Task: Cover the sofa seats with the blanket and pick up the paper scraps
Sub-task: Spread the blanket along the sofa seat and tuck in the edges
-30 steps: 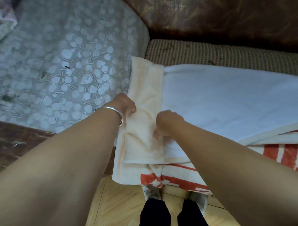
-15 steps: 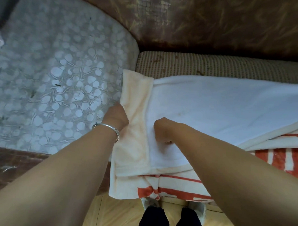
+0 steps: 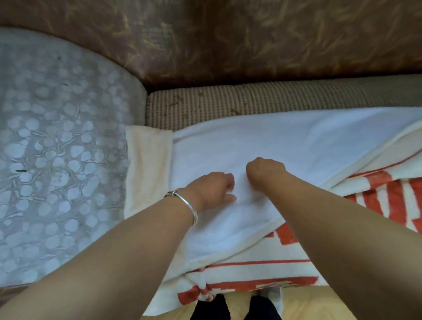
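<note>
Half done at best: blanket point(image 3: 301, 144) lies doubled over on the seat point(image 3: 255, 106), back strip bare. Your left hand point(image 3: 211, 191) and right hand point(image 3: 264, 171) rest curled on it; can't tell if they pinch cloth. To do: spread it out, find scraps, none in view.

the blanket point(image 3: 301, 148) lies on the sofa seat point(image 3: 231, 108), and its near edge hangs over the front toward the floor point(image 3: 324, 310). behind it a strip of seat lies bare, up against the backrest point(image 3: 233, 41). the side cushion point(image 3: 50, 154) sits left of the seat, touching the blanket's left end. both hands rest on the blanket, with the left hand point(image 3: 211, 191) just beside the right hand point(image 3: 264, 171) and slightly nearer.
</note>
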